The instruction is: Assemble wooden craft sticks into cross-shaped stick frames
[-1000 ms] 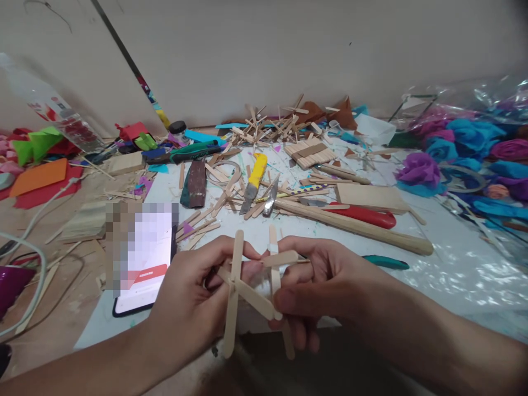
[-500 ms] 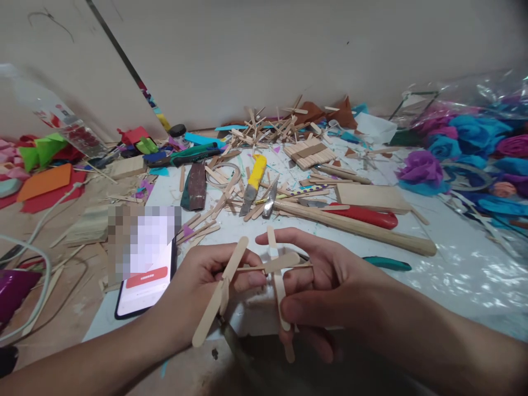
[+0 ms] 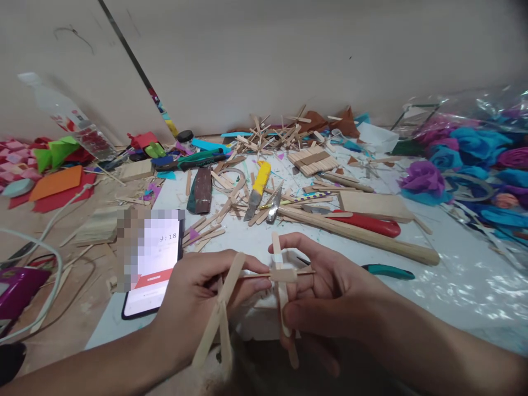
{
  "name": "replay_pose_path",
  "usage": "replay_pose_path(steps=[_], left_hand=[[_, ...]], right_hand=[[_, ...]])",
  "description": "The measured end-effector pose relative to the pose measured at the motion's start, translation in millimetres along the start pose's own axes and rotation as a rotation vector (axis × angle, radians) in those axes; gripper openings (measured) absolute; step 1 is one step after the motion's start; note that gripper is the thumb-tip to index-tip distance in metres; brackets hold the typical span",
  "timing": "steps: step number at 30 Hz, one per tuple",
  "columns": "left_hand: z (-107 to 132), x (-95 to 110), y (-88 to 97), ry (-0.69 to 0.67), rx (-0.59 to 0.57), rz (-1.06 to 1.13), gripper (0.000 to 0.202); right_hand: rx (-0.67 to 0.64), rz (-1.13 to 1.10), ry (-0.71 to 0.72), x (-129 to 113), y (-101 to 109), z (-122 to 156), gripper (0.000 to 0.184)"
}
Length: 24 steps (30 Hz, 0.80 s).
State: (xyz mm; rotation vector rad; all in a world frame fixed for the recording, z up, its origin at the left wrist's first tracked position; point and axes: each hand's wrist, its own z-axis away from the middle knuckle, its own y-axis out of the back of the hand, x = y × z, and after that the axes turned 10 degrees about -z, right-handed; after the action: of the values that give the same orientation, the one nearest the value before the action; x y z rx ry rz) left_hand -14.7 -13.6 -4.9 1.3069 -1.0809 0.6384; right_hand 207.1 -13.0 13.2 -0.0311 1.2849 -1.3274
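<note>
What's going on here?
A person is working bare-handed. The left hand pinches a thin stick, with crossed flat sticks in front of that hand. The right hand holds a roughly upright flat stick. Farther off lie a yellow cutter and a banded stick bundle; a lit phone lies beside the left hand.

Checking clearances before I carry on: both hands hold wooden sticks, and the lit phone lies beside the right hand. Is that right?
Not quite: the head view shows the lit phone beside the left hand, not the right hand. The rest stands: both hands hold wooden sticks.
</note>
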Motion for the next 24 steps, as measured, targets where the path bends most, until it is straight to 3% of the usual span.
replay_pose_path(steps=[7, 12, 18, 24], left_hand=[[1.7, -4.4, 4.0, -0.315, 0.0, -0.141, 0.013], [0.6, -4.9, 6.2, -0.311, -0.024, -0.13, 0.016], [-3.3, -1.2, 7.6, -0.276, -0.048, -0.153, 0.025], [0.8, -5.0, 10.6, -0.388, -0.138, -0.266, 0.026]], right_hand=[[0.049, 0.066, 0.013, 3.8, -0.6, 2.0, 0.054], [0.06, 0.086, 0.026, 6.0, 3.6, -1.0, 0.048], [0.127, 0.087, 0.056, 8.4, 5.6, -3.2, 0.064], [0.102, 0.17, 0.099, 17.2, 8.2, -1.4, 0.058]])
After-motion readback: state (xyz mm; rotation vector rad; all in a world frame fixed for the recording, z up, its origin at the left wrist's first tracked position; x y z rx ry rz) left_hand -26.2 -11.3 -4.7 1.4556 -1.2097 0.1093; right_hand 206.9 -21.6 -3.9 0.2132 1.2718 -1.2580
